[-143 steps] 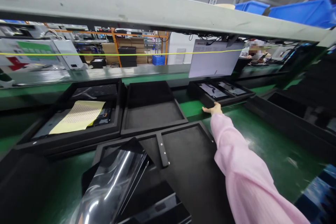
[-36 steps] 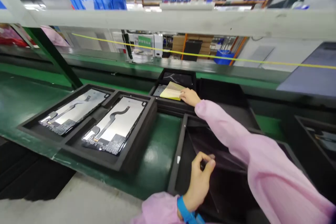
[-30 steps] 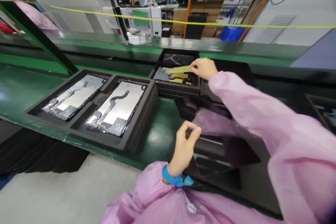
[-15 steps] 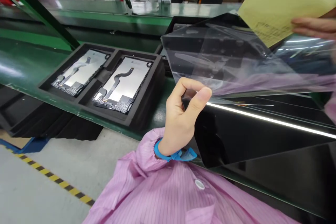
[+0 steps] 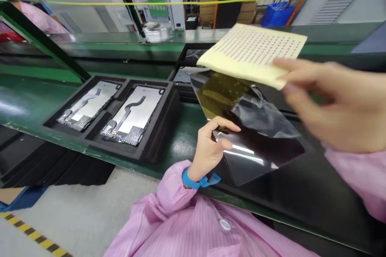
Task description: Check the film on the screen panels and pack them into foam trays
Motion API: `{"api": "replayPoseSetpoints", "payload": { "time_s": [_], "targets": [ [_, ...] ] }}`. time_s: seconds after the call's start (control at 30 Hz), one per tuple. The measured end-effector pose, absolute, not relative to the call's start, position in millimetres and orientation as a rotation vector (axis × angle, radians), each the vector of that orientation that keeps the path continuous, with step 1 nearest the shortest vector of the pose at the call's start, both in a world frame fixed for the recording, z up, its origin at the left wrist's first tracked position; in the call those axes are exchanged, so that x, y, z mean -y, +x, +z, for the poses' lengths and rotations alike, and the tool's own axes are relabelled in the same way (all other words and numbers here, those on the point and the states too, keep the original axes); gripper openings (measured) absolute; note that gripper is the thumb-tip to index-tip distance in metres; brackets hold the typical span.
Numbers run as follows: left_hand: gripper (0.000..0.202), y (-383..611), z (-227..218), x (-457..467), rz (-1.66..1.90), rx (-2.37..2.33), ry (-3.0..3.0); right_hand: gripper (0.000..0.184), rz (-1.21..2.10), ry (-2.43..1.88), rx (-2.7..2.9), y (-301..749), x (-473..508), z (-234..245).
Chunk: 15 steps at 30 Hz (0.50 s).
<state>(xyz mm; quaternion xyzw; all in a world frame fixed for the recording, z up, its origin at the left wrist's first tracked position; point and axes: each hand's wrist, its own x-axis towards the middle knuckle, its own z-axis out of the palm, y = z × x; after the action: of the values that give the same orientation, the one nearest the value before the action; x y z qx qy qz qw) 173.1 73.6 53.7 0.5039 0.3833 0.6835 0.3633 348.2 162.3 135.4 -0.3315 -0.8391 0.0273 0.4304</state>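
Note:
My left hand (image 5: 211,144) pinches the near left edge of a glossy black panel (image 5: 256,136), which it holds tilted above the bench; a loose clear film lies over the panel's surface. My right hand (image 5: 334,104), blurred and close to the camera, grips a yellow sheet (image 5: 253,54) printed with rows of small dots and holds it above the panel's far edge. Both arms wear pink sleeves, and a blue band circles my left wrist.
A black foam tray (image 5: 157,128) on the green conveyor to the left holds two silver panels with flex cables. Another black tray (image 5: 183,76) sits behind the held panel. A black surface (image 5: 301,200) lies under my hands. Grey floor shows at lower left.
The right hand picked the yellow sheet out of the far tray and brought it near. The left hand raised the black panel, then lowered it to a flatter tilt.

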Motion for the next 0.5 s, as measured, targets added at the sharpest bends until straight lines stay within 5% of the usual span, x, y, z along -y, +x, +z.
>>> {"api": "replayPoseSetpoints", "payload": {
  "time_s": [0.1,0.27,0.5],
  "targets": [
    [0.057,180,45,-76,1.755,-1.017,1.232,0.031,-0.236,-0.440,2.221,343,-137,119],
    [0.058,191,43,-76,1.802,-0.982,0.986,0.044,-0.130,-0.178,2.340,349,-132,100],
    [0.029,196,47,-72,1.746,-1.071,0.837,0.054,-0.236,-0.180,2.364,360,-116,94]
  ]
}}
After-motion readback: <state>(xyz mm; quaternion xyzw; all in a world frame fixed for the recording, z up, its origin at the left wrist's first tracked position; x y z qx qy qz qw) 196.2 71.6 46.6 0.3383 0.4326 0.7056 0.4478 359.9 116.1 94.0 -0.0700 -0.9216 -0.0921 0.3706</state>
